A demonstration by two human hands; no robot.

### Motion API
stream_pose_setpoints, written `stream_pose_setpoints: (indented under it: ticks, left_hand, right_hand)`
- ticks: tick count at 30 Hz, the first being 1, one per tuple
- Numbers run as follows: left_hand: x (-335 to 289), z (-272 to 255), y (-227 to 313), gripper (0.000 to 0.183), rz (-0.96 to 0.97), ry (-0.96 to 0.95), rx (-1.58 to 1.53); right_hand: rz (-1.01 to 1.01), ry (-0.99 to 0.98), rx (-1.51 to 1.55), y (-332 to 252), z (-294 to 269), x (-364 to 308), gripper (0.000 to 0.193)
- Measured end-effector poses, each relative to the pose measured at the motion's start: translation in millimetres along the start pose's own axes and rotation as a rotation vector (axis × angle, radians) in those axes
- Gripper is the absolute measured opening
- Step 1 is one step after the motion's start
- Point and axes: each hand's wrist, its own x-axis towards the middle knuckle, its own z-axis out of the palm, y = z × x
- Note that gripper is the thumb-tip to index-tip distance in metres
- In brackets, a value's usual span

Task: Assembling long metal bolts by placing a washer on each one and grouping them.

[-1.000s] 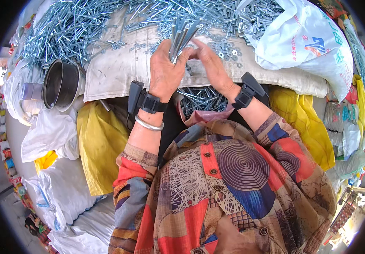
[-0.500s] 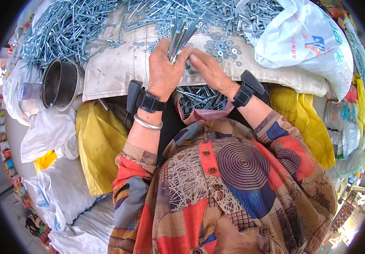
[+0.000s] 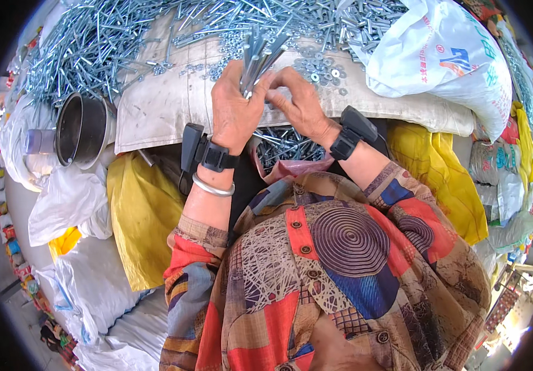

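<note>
My left hand [image 3: 235, 114] is wrapped round a bundle of long, thin metal rods [image 3: 259, 54], probably bolts or sleeves, which stand up and fan out above the fingers. Beside it, my right hand [image 3: 303, 105] has its fingers bent and pinched at the left thumb, by the bundle's lower end. Whatever sits in that pinch is hidden. Beyond the hands, flat washers [image 3: 319, 69] and small nuts [image 3: 232, 46] lie scattered on a pale cloth [image 3: 167, 114]. Below the hands, a pinkish bag [image 3: 300, 168] holds many bolts [image 3: 288, 145].
A big heap of long bolts [image 3: 87, 52] covers the far left. Metal sleeves [image 3: 365, 25] lie at the far right beside a full white sack [image 3: 439, 62]. A dark round pot [image 3: 81, 130] tilts at the left. Yellow sacks [image 3: 140, 216] flank my lap.
My right hand has drawn its fingers in, bending them more beside the bundle. The left hand still grips the rods. The whole view has shifted slightly.
</note>
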Motion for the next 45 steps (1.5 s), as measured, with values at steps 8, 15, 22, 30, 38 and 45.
stream_pose_setpoints:
  ticks: [8, 15, 22, 30, 38, 45]
  left_hand:
    - [-3.7, 5.9, -0.2, 0.031, -0.049, 0.029, -0.033]
    - [-5.3, -0.1, 9.1, 0.027, -0.132, -0.010, -0.023]
    - [-31.2, -15.4, 6.3, 0.038, -0.584, -0.073, -0.381]
    - [-66.5, -8.5, -22.5, 0.041, -0.763, -0.141, -0.327]
    - [-79.9, -3.8, -33.4, 0.030, -0.931, -0.177, -0.318]
    - [-84.5, -2.0, -25.2, 0.025, -0.882, -0.170, -0.308]
  right_hand:
    - [-0.082, -0.066, -0.236, -7.3, 3.8, 0.2, 0.022]
    - [-0.031, -0.070, -0.126, -9.9, 1.7, 2.5, 0.021]
    - [-0.042, -0.361, -0.211, -18.8, -34.8, -30.8, 0.028]
    - [-0.010, 0.059, -0.432, 55.9, -94.2, -0.3, 0.011]
    - [0.108, -0.064, -1.138, 94.6, -125.6, 27.8, 0.014]
    - [-0.022, -0.052, -1.057, 97.7, -129.0, 29.3, 0.013]
